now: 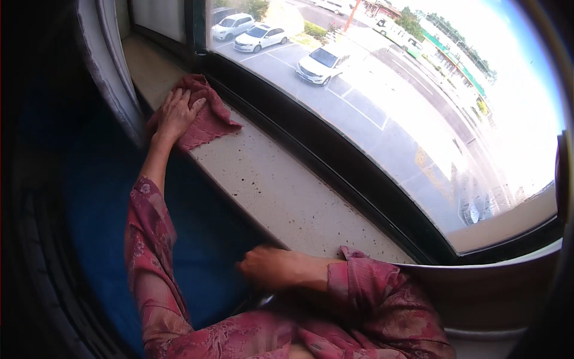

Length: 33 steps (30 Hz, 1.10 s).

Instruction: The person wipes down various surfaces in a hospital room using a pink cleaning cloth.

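My left hand (176, 113) presses down on a dusty-pink cloth (210, 121) at the far left stretch of a windowsill (269, 188). Its fingers lie over the fabric, and one corner of the cloth spreads out to the right along the sill. The sill is pale and speckled, with dark specks and crumbs scattered on it. Close to my body, my right hand (264, 267) is curled into a loose fist beside the sill's front edge. It is slightly blurred, and nothing shows in it.
A dark window frame (323, 139) borders the sill, with glass above it. Beyond the pane, white cars (323, 65) stand in a parking lot. At the left, a pale curved edge (110, 67) rises by the sill. Below is a dark blue surface (210, 260).
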Available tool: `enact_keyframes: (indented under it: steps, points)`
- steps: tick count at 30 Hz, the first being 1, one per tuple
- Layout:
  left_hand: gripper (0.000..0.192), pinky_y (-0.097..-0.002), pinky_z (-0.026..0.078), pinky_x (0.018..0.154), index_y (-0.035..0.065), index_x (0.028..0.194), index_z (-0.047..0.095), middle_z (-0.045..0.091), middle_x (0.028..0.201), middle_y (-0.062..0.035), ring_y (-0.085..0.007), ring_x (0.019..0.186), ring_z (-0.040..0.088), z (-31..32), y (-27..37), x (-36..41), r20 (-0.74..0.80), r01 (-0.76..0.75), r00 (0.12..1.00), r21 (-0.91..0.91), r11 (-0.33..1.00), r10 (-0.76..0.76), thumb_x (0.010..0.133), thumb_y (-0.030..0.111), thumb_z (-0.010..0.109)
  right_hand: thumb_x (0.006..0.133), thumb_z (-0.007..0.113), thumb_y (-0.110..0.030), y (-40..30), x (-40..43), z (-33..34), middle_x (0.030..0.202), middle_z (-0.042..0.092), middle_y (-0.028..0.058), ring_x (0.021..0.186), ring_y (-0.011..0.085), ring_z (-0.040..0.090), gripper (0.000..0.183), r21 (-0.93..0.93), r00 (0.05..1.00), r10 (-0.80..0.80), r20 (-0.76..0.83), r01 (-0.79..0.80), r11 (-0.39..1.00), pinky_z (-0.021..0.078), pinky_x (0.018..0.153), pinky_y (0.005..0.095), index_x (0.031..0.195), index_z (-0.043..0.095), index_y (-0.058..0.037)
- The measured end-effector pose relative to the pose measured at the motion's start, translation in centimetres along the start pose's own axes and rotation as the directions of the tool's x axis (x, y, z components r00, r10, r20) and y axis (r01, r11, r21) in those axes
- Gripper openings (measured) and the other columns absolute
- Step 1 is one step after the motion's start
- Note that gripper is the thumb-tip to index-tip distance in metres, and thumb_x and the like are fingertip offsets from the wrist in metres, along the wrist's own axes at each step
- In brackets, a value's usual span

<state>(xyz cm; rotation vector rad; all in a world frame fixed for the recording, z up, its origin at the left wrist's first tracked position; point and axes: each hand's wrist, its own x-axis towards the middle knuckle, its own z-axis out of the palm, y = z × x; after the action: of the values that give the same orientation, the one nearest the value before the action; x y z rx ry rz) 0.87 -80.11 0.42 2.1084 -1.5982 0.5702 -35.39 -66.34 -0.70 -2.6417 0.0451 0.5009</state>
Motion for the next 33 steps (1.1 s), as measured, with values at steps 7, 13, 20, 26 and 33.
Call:
enact_keyframes:
  steps: [7, 13, 20, 26, 33]
  points:
    - [0.065, -0.049, 0.03, 0.118, 0.0074, 0.14, 0.056, 0.046, 0.148, -0.0239, -0.0419, 0.142, 0.037, -7.5, 14.1, -12.6, -0.009, -0.304, 0.947, -0.346, 0.888, 0.321, 0.089, 0.046, 0.068, 0.083, 0.067, -0.015, -0.4, 0.0, 0.7, 0.089, 0.073, 0.0146, 0.086, 0.0284, 0.073, 0.014, -0.108, 0.981, -0.048, 0.188, 0.069, 0.992, 0.059, 0.073, 0.0394, 0.087, 0.073, -0.0025]
    - [0.046, -0.0499, 0.039, 0.112, 0.008, 0.124, 0.068, 0.058, 0.136, -0.019, -0.0388, 0.132, 0.05, -11.9, 24.8, -22.1, -0.13, -0.496, 0.825, -0.634, 0.593, 0.551, 0.083, 0.028, 0.072, 0.088, 0.055, -0.014, -0.9, -1.6, 12.0, 0.088, 0.069, 0.0146, 0.078, 0.028, 0.067, 0.018, -0.407, 0.894, -0.444, -0.056, 0.386, 0.828, 0.0551, 0.072, 0.0397, 0.091, 0.071, -0.0051]
    - [0.037, -0.048, 0.044, 0.105, 0.0045, 0.113, 0.07, 0.065, 0.126, -0.0149, -0.0341, 0.124, 0.058, -12.1, 27.9, -23.5, -0.227, -0.493, 0.844, -0.689, 0.532, 0.487, 0.079, 0.019, 0.071, 0.089, 0.054, -0.017, -4.0, -4.0, 10.9, 0.091, 0.068, 0.0138, 0.078, 0.0266, 0.066, 0.021, -0.377, 0.871, -0.49, 0.044, 0.469, 0.799, 0.0539, 0.069, 0.0387, 0.097, 0.069, -0.0047]
    - [0.038, -0.0495, 0.038, 0.111, 0.0079, 0.12, 0.07, 0.064, 0.131, -0.0162, -0.0352, 0.127, 0.056, -9.4, 18.9, -17.5, -0.16, -0.306, 0.952, -0.46, 0.834, 0.26, 0.085, 0.02, 0.067, 0.09, 0.054, -0.019, -3.2, -4.1, 8.8, 0.092, 0.067, 0.0135, 0.079, 0.0262, 0.066, 0.022, -0.348, 0.877, -0.478, 0.044, 0.462, 0.815, 0.0532, 0.067, 0.0381, 0.1, 0.067, -0.0041]
    - [0.037, -0.0437, 0.036, 0.113, 0.0075, 0.126, 0.067, 0.059, 0.139, -0.0156, -0.0336, 0.132, 0.051, -5.2, 9.6, -8.0, -0.064, -0.072, 0.996, -0.284, 0.956, 0.056, 0.095, 0.024, 0.056, 0.086, 0.06, -0.018, -2.9, -3.1, 4.0, 0.09, 0.067, 0.0133, 0.082, 0.0267, 0.067, 0.019, -0.326, 0.97, -0.244, -0.003, 0.229, 0.917, 0.0544, 0.068, 0.0389, 0.099, 0.065, -0.004]
